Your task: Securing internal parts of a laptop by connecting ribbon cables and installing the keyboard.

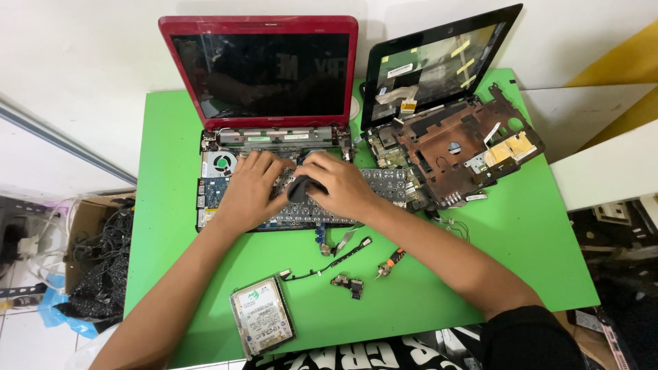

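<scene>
in the head view, a green tabletop (521, 240) filled the middle of the frame. at upper centre stood a red laptop (264, 68), lid up, its base stripped open with a fan (221, 163) showing at the left. the left hand (250, 188) lay flat on the loose keyboard (384, 186) over that base, fingers spread, holding nothing. the right hand (339, 185), just beside it, had its grip curled around a small dark object (299, 188) pressed against the keyboard; what it was could not be told. at upper right sat a black laptop (445, 109), dismantled. lower in the frame lay a hard drive (262, 316), a thin cable strip (329, 264), a small connector board (348, 284) and an orange-handled screwdriver (389, 262).
</scene>
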